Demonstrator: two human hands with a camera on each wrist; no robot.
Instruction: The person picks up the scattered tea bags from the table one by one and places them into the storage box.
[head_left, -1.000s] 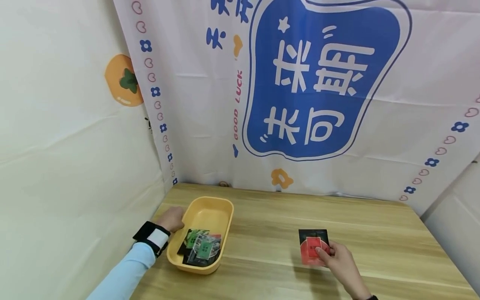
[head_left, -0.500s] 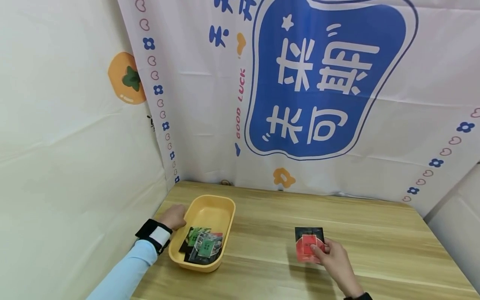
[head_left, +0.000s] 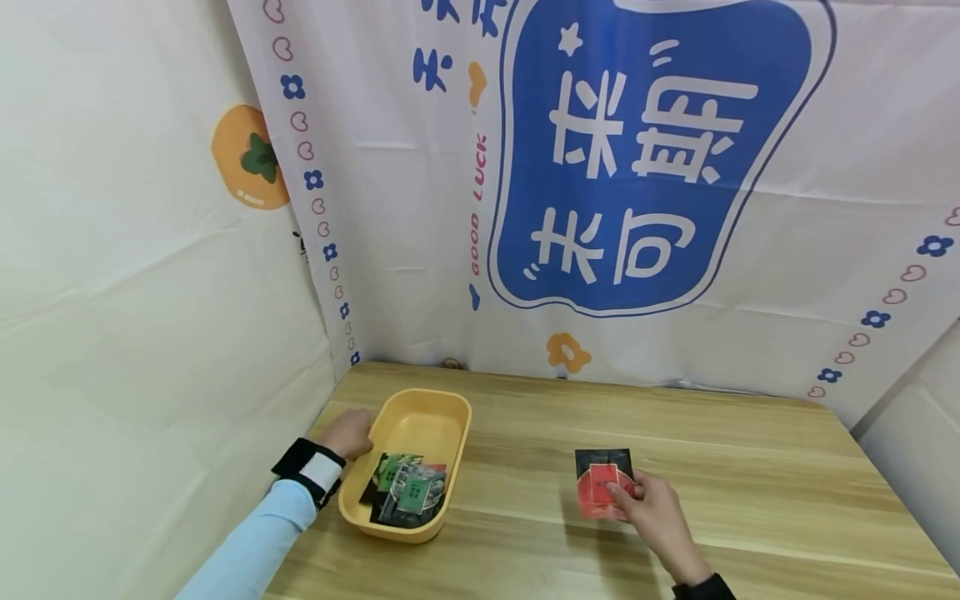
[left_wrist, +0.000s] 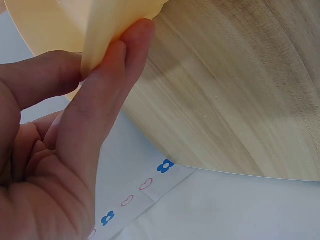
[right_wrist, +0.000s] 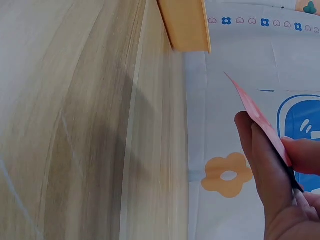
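Observation:
My left hand (head_left: 348, 432) pinches the left rim of a yellow plastic basin (head_left: 462, 442) between thumb and fingers; the left wrist view shows the pinch on the basin wall (left_wrist: 102, 35) closely. Two flat packets lie at the basin's near end: a black one with a green label (head_left: 414, 495) on top, partly covering another green-and-black packet (head_left: 387, 473). My right hand (head_left: 660, 518) holds a red-and-black packet (head_left: 600, 479) by its right side, thumb on its face. In the right wrist view this packet (right_wrist: 262, 122) appears edge-on, above the table.
A wood-grain table (head_left: 525, 533) carries the basin at its left side. Behind it hangs a white printed cloth (head_left: 420, 250) with a blue sign. A pale wall sheet (head_left: 150, 333) stands close at the left, beside the left arm.
My right hand has moved slightly left with the red-and-black packet, toward the basin. My left hand keeps its grip on the rim, and the basin stays in place.

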